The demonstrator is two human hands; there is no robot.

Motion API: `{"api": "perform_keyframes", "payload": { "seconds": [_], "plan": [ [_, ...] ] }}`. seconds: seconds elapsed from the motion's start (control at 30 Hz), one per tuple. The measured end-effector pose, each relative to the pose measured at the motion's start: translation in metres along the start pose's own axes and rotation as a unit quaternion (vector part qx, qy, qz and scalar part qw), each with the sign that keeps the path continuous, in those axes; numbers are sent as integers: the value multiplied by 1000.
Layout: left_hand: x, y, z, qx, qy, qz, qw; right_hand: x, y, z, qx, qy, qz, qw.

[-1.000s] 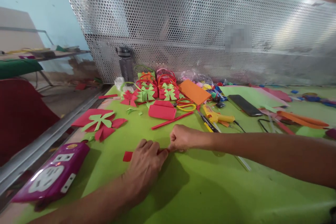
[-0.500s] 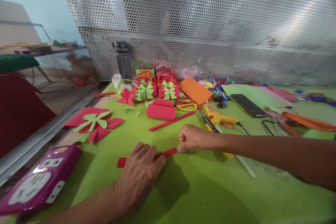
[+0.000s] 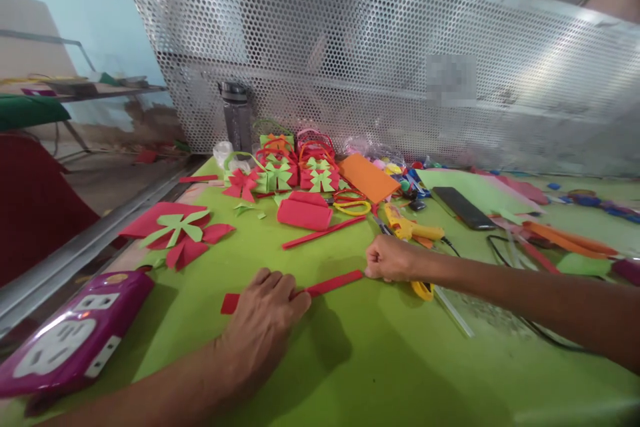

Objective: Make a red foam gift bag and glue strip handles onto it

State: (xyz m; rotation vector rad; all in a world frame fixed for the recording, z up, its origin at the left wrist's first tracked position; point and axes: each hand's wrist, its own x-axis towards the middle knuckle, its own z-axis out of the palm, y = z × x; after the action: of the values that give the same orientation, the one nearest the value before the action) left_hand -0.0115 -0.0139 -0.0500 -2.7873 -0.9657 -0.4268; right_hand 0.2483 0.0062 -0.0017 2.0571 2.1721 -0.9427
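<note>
A flat red strip point(image 3: 334, 284), which looks like felt or foam, lies slantwise on the green tabletop. My left hand point(image 3: 267, 320) is closed over its middle, pressing it down with curled fingers, and a short red end sticks out to the left. At the strip's right end, my right hand point(image 3: 393, 259) is closed in a pinch; its fingertips are partly hidden. Just beyond the hands are a folded red piece point(image 3: 305, 211) and a thin red strip point(image 3: 323, 233). Yellow-handled scissors point(image 3: 354, 206) and a yellow glue gun point(image 3: 411, 227) lie farther back.
A purple power strip point(image 3: 75, 327) sits at the left edge near red and green bow pieces point(image 3: 175, 230). Small decorated bags point(image 3: 320, 170) and a bottle point(image 3: 237, 117) stand at the back. A phone point(image 3: 463, 207) and a clear glue stick point(image 3: 454, 312) are right. Perforated metal closes the back.
My right hand has moved right along the red strip, so more of it shows between my hands. My left hand stays in place on it. The view has shifted slightly.
</note>
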Motion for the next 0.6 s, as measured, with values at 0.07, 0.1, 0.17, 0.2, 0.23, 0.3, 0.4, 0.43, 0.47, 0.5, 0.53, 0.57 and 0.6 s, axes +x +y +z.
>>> {"api": "perform_keyframes", "payload": {
  "seconds": [0.07, 0.1, 0.17, 0.2, 0.23, 0.3, 0.4, 0.43, 0.47, 0.5, 0.53, 0.57, 0.6],
  "plan": [
    [1, 1, -1, -2, -6, -8, 1000, -1, -5, -5, -14, 17, -1, 1000],
    [2, 1, -2, -1, -9, -9, 1000, 0, -10, -6, -18, 29, -4, 999],
    [4, 2, -4, 6, -13, -9, 1000, 3, -22, -5, -15, 41, -19, 999],
    [4, 1, -4, 9, -13, -6, 1000, 6, -30, -3, -7, 37, -28, 999],
    [5, 1, -4, 13, -12, -2, 1000, 9, -38, 1, 2, 22, -36, 999],
    [6, 0, -4, 19, -4, 5, 1000, 17, -54, 12, 23, -25, -49, 998],
    [6, -1, -3, 24, 9, 11, 1000, 28, -70, 27, 40, -66, -47, 996],
    [6, -1, -2, 26, 12, 13, 1000, 31, -72, 29, 43, -70, -44, 996],
    [6, -1, -2, 28, 15, 14, 999, 34, -73, 31, 44, -71, -41, 996],
    [6, -1, -2, 31, 17, 13, 999, 35, -73, 31, 46, -71, -39, 996],
    [5, -1, -2, 32, 18, 13, 999, 35, -71, 31, 48, -71, -38, 996],
    [5, -1, -2, 33, 18, 14, 999, 35, -69, 29, 50, -72, -37, 995],
    [5, 0, -2, 32, 16, 12, 999, 34, -67, 28, 53, -74, -36, 995]
  ]
}}
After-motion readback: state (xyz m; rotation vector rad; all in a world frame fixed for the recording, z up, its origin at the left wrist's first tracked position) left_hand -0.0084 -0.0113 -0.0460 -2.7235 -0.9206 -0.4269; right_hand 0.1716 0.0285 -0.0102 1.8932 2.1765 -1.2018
